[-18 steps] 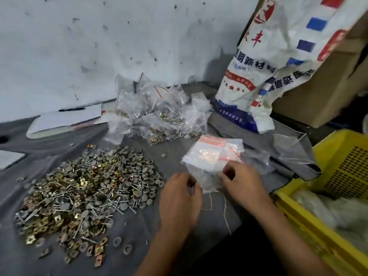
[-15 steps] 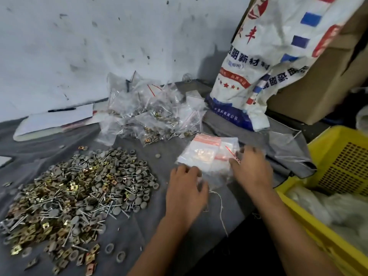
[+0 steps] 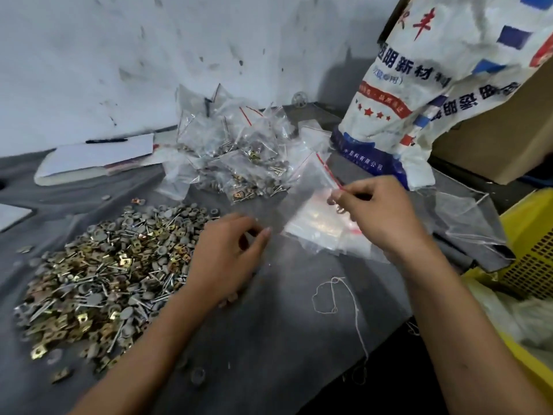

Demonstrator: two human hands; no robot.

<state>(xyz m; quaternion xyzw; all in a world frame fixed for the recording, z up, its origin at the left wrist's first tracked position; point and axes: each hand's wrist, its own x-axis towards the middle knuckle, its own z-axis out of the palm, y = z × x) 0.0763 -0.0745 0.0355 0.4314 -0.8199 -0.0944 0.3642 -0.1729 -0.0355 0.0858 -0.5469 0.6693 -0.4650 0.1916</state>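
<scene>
Grey cloth table (image 3: 269, 324) against scuffed white wall. Right hand (image 3: 386, 214) centre right, pinching red-strip top of clear zip bag (image 3: 302, 190), bag lifted above stack of empty bags (image 3: 317, 226). Left hand (image 3: 227, 256) mid-frame beside hardware pile (image 3: 104, 265), fingers curled near bag's lower corner; blurred, cannot tell if gripping.

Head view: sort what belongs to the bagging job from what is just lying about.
In the job: zip bag pinched by the right hand; left hand beside it; stack of empty zip bags; pile of nails, clips and washers; heap of filled bags.
Lying about: notebook; pen; printed sack; cardboard box; yellow crate; loose string.
</scene>
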